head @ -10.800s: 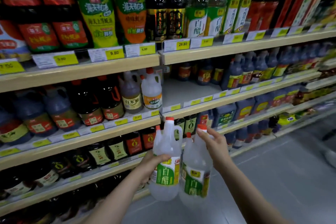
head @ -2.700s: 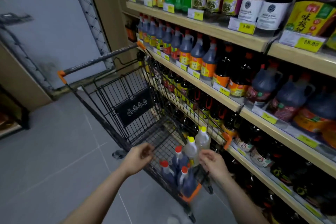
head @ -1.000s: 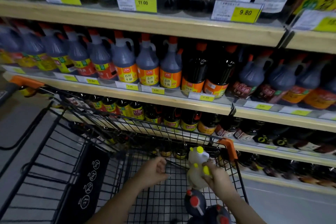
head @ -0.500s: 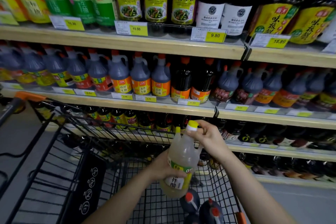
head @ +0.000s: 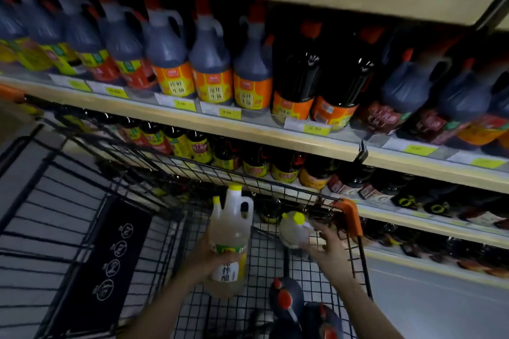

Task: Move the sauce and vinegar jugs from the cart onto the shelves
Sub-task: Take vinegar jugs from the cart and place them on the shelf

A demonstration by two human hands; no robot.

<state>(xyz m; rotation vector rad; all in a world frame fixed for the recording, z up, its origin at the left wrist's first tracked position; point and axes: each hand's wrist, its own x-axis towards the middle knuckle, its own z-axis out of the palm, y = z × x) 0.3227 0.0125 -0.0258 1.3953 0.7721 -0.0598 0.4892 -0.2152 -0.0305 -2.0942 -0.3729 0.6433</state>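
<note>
Wooden shelves (head: 275,143) of dark sauce jugs rise behind a wire cart (head: 165,217). Over its basket, the left hand (head: 209,256) grips a pale vinegar jug (head: 230,242); the right hand (head: 327,248), fingers spread, reaches a second yellow-capped jug (head: 293,230). Next, likely: grasp it, lift both shelfward.

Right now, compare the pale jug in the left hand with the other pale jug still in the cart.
The jug in the left hand is upright, lifted above the cart, with its label showing. The jug in the cart sits lower, mostly its top and shoulder showing. The left hand grips one around the body; the right hand only reaches toward the other. Both are pale with yellow caps.
</note>
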